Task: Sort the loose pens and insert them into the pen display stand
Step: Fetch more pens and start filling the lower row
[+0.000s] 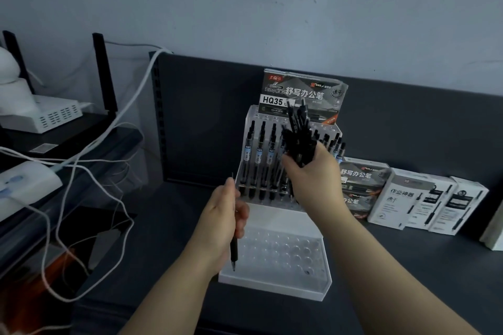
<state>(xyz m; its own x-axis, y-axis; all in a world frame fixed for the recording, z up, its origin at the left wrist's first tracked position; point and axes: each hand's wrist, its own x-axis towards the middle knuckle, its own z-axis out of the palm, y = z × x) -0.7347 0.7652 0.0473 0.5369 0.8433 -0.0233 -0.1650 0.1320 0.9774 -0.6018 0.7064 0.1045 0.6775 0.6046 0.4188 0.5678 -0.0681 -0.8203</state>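
The tiered clear-and-white plastic pen display stand sits centre, its far rows filled and its near holes empty. The right hand is curled round a bundle of black pens before the far tier, likely as supply. The left hand pinches one slim black pen tip-down at the stand's near-left corner, seemingly ready to slot.

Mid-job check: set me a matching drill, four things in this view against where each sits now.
1. single black pen
2. bundle of black pens
3. white cardboard pen boxes
4. white cables

A. right of the clear plastic pen display stand
B. gripped in the right hand
C. trailing at the far left
D. held tip-down in the left hand

Pairs: 1-D, 2-B, 3-A, 4-C
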